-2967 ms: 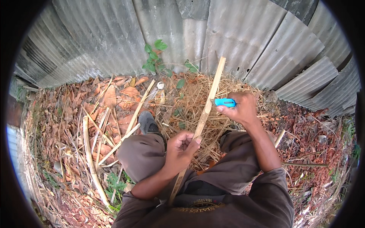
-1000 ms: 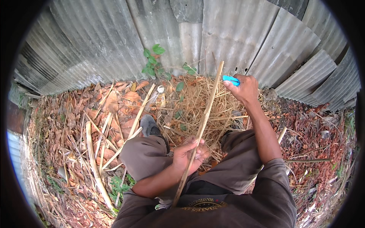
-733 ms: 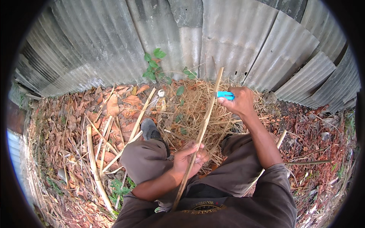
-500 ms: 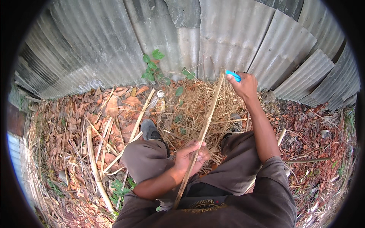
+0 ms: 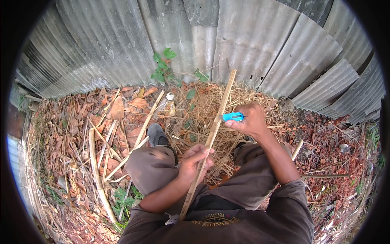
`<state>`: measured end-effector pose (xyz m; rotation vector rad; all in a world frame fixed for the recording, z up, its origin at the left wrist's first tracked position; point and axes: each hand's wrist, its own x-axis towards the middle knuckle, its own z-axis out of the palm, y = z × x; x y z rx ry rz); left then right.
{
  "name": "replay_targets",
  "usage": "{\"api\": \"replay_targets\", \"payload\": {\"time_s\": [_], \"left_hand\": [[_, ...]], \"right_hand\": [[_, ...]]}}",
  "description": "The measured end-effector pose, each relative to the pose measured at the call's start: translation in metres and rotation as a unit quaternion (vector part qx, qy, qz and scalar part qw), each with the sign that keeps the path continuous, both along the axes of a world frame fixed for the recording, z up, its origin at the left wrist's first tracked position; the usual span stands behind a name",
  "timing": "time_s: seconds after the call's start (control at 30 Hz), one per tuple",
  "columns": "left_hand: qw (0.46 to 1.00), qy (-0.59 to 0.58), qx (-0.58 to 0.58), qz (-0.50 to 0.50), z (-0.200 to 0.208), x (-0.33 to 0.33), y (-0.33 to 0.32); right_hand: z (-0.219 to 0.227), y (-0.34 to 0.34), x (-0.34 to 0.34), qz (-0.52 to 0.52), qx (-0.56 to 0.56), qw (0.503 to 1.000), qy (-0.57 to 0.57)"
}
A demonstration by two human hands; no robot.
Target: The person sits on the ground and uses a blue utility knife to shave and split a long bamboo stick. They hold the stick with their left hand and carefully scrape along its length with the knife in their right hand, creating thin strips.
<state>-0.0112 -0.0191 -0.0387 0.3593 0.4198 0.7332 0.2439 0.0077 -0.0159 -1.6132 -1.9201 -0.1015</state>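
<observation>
Dark brown shirt (image 5: 264,227): nearest; the near end of the strip lies at its front.
Left hand (image 5: 194,162): closed around the long, flat, pale tan strip of split wood or bamboo (image 5: 213,134), thumb on the upper face, fingers curled beneath.
Strip: slants up and away between the brown-trousered knees (image 5: 148,164), held above the ground; its far end appears before the foot of the fence, contact unclear.
Right hand (image 5: 251,118): well apart from the left, wrapped around a bright blue plastic cutter (image 5: 233,116).
Cutter: its tip meets the strip's right edge, a little beyond the left hand; how deep it bites is too small to tell.
Shaving stroke: judged to be in hand along the strip; another would call for a firm left hold, a shallow blade angle and fingers clear.
Since half a second ago: the cutter has come from the strip's far tip down toward the left hand, whose place along the strip looks much the same.
Ground: dry yellow straw (image 5: 254,99) beyond the strip, brown fallen leaves (image 5: 118,107) leftward.
Farthest: grey corrugated metal fence (image 5: 252,36).
</observation>
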Motion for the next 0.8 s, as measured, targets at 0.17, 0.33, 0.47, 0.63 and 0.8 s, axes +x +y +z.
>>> {"api": "replay_targets", "payload": {"time_s": [0.17,0.33,0.47,0.63,0.8], "left_hand": [[0.998,0.056,0.032,-0.001,0.007,0.0,0.0],[0.998,0.047,0.048,0.01,0.005,-0.005,-0.001],[0.991,0.12,0.037,0.034,0.012,-0.003,-0.006],[0.992,0.098,0.066,-0.043,-0.001,-0.01,-0.01],[0.99,0.124,0.062,0.026,0.0,-0.016,-0.005]], "right_hand": [[0.004,0.017,0.011,-0.083,-0.02,0.995,0.053],[0.006,0.008,0.0,-0.05,-0.013,0.999,0.001],[0.009,0.013,0.008,-0.093,-0.019,0.995,0.016],[0.014,0.033,0.041,-0.209,-0.046,0.974,0.071],[0.005,0.005,-0.009,-0.059,-0.059,0.997,0.001]]}}
